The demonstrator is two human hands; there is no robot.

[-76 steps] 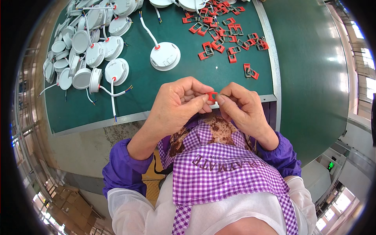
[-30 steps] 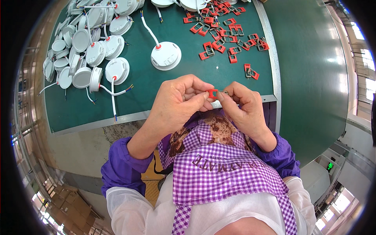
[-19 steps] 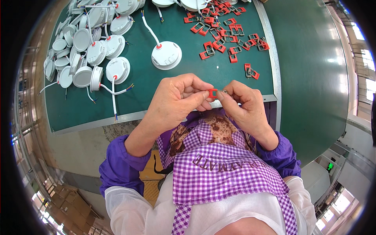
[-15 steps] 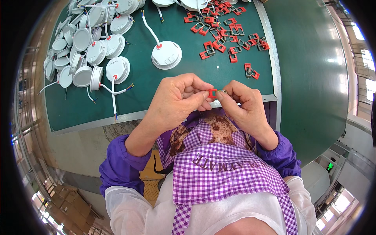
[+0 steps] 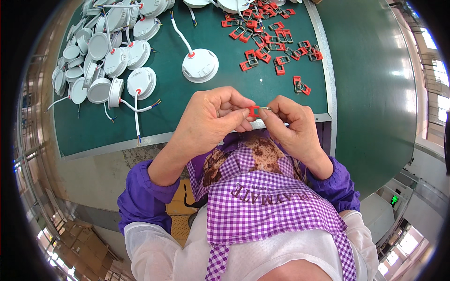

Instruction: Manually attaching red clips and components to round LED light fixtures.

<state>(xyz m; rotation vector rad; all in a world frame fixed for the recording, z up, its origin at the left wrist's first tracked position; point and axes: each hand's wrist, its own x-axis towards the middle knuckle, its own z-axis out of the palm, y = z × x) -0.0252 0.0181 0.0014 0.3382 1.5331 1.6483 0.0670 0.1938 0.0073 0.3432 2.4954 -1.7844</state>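
Note:
My left hand (image 5: 213, 119) and my right hand (image 5: 290, 124) meet over the near edge of the green workbench (image 5: 211, 98). Between their fingertips they pinch a small red clip (image 5: 254, 111) with a thin metal spring wire sticking out to the right. A single white round lamp housing (image 5: 200, 65) with a white cable lies on the bench just beyond my hands. Two red clips (image 5: 301, 85) lie to the right of it.
A heap of white round lamp housings (image 5: 101, 56) with cables fills the bench's left side. Several red clips with metal springs (image 5: 265, 33) are scattered at the far right. A green floor (image 5: 370, 93) runs beyond the bench's right edge.
My hands have stayed at the bench edge, with the fingers shifting slightly around the red clip. Nothing on the bench has moved.

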